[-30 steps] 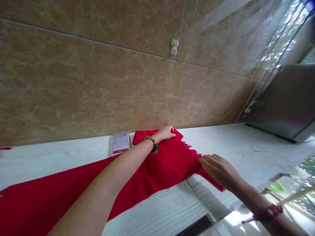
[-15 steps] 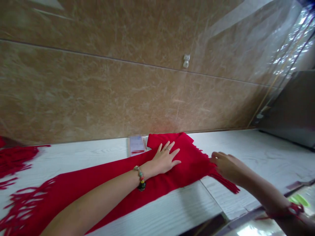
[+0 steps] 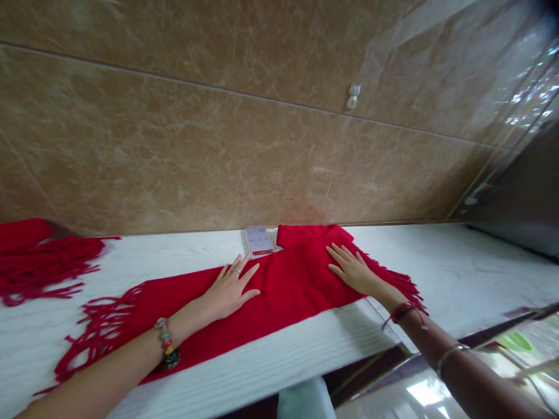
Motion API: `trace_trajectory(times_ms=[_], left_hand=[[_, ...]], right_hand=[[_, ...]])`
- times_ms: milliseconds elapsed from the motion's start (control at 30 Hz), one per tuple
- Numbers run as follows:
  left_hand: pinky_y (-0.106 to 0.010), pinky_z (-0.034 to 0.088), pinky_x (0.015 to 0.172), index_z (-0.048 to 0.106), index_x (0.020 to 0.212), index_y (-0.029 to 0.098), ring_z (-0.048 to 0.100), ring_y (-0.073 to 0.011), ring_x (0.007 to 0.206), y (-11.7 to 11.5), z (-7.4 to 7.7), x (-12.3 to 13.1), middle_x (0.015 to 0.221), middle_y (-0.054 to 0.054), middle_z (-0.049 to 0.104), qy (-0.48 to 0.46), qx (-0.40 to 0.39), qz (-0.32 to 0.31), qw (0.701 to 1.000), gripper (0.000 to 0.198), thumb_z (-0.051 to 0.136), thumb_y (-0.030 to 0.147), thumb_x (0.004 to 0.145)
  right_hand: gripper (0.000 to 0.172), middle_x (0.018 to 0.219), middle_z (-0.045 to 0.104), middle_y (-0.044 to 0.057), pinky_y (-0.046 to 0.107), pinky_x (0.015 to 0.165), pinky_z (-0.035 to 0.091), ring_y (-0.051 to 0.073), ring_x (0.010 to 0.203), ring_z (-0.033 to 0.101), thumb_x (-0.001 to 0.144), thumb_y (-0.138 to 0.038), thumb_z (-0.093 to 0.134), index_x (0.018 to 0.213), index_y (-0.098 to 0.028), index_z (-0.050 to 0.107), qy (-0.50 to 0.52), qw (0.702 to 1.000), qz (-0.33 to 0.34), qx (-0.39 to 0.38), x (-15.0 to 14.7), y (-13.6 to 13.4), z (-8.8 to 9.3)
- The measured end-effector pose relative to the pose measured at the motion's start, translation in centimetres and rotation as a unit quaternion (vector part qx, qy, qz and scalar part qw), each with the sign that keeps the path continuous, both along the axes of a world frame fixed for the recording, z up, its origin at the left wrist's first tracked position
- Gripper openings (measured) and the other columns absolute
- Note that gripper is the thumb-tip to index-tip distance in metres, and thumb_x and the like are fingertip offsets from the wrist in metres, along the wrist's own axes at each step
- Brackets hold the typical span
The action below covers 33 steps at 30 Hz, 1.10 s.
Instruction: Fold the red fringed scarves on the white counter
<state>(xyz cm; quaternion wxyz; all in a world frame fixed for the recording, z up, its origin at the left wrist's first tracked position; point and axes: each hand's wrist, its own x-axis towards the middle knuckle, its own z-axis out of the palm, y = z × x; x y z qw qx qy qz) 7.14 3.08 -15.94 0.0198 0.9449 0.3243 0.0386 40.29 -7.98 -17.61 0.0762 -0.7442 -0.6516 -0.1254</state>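
Observation:
A long red scarf (image 3: 286, 291) with fringed ends lies flat across the white table (image 3: 458, 273). My left hand (image 3: 229, 288) rests palm down on its middle, fingers spread, a ring on one finger and a beaded bracelet at the wrist. Further right, my right hand (image 3: 353, 270) presses flat on the scarf close to its fringed right end, with a red cord at that wrist. Neither hand grips the cloth. The scarf's left fringe (image 3: 94, 329) trails toward the table's front edge.
A phone (image 3: 259, 240) lies against the wall just behind the scarf. A second red fringed cloth (image 3: 37, 259) sits at the far left. A brown tiled wall (image 3: 218, 134) backs the table, with a small white hook (image 3: 352, 97). A dark appliance (image 3: 524, 192) stands at right.
My left hand slid left along the scarf from its far corner to its middle. My right hand left the fringe and now lies flat on the cloth. The view swung left.

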Motion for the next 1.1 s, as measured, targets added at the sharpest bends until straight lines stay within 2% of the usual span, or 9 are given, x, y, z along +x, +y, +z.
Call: trace_trajectory(times_ms=[133, 300, 667, 800, 933, 1000, 1100], left_hand=[[-0.040, 0.014, 0.105, 0.022, 0.137, 0.025, 0.005, -0.0243, 0.132, 0.0, -0.5, -1.0, 0.146, -0.008, 0.004, 0.011, -0.036, -0.019, 0.999, 0.058, 0.030, 0.052, 0.086], [-0.042, 0.012, 0.104, 0.026, 0.136, 0.025, 0.008, -0.0238, 0.132, 0.1, 0.0, -1.2, 0.145, -0.009, 0.010, 0.032, -0.058, -0.020, 0.998, 0.055, 0.030, 0.050, 0.087], [-0.044, 0.009, 0.104, 0.020, 0.136, 0.028, 0.005, -0.0231, 0.133, 0.7, 0.2, -2.3, 0.145, -0.005, 0.007, 0.066, -0.074, -0.030, 0.995, 0.059, 0.032, 0.053, 0.085], [-0.044, 0.009, 0.104, 0.022, 0.136, 0.027, 0.006, -0.0236, 0.133, 0.5, 0.0, -2.3, 0.145, -0.005, 0.009, 0.053, -0.066, -0.032, 0.996, 0.058, 0.032, 0.052, 0.085], [-0.046, 0.007, 0.104, 0.022, 0.136, 0.028, 0.005, -0.0240, 0.133, 0.3, -0.1, -2.5, 0.145, -0.006, 0.009, 0.037, -0.058, -0.032, 0.997, 0.058, 0.033, 0.053, 0.085], [-0.047, 0.008, 0.103, 0.022, 0.136, 0.028, 0.005, -0.0245, 0.133, 0.3, 0.0, -2.5, 0.145, -0.005, 0.008, 0.036, -0.062, -0.031, 0.997, 0.058, 0.033, 0.053, 0.084], [-0.047, 0.009, 0.103, 0.022, 0.136, 0.029, 0.006, -0.0250, 0.132, 0.4, 0.0, -2.6, 0.144, -0.005, 0.010, 0.041, -0.070, -0.029, 0.996, 0.058, 0.033, 0.054, 0.084]], right_hand=[[0.054, 0.143, 0.023, 0.008, 0.057, 0.099, 0.020, 0.030, 0.130, 0.018, 0.089, -0.048, 0.022, 0.137, -0.023, 0.023, 0.005, 1.000, -0.002, -0.020, 0.2, -0.3, 0.3], [0.054, 0.144, 0.018, 0.007, 0.061, 0.098, 0.019, 0.031, 0.131, 0.013, 0.089, -0.047, 0.021, 0.138, -0.025, 0.020, 0.027, 0.999, -0.012, -0.033, -0.2, -0.4, 1.3], [0.049, 0.145, 0.014, 0.007, 0.058, 0.098, 0.019, 0.027, 0.132, 0.010, 0.091, -0.041, 0.021, 0.138, -0.026, 0.016, 0.013, 0.996, -0.011, -0.087, 0.9, -1.1, 0.5], [0.052, 0.145, 0.016, 0.009, 0.059, 0.099, 0.018, 0.029, 0.132, 0.009, 0.090, -0.044, 0.021, 0.138, -0.022, 0.018, 0.021, 0.998, -0.012, -0.063, -0.7, -0.9, 2.0], [0.056, 0.146, 0.013, 0.006, 0.059, 0.100, 0.013, 0.029, 0.132, 0.007, 0.089, -0.048, 0.023, 0.139, -0.024, 0.016, 0.007, 0.998, 0.049, -0.030, -3.6, 0.3, 3.7], [0.056, 0.146, 0.013, 0.005, 0.060, 0.100, 0.011, 0.029, 0.132, 0.006, 0.088, -0.049, 0.024, 0.139, -0.026, 0.015, 0.002, 0.997, 0.067, -0.033, -4.8, 1.1, 3.8], [0.056, 0.145, 0.014, 0.005, 0.062, 0.099, 0.012, 0.031, 0.132, 0.007, 0.088, -0.049, 0.025, 0.138, -0.026, 0.017, 0.009, 0.997, 0.046, -0.056, -5.5, 2.3, 3.1]])
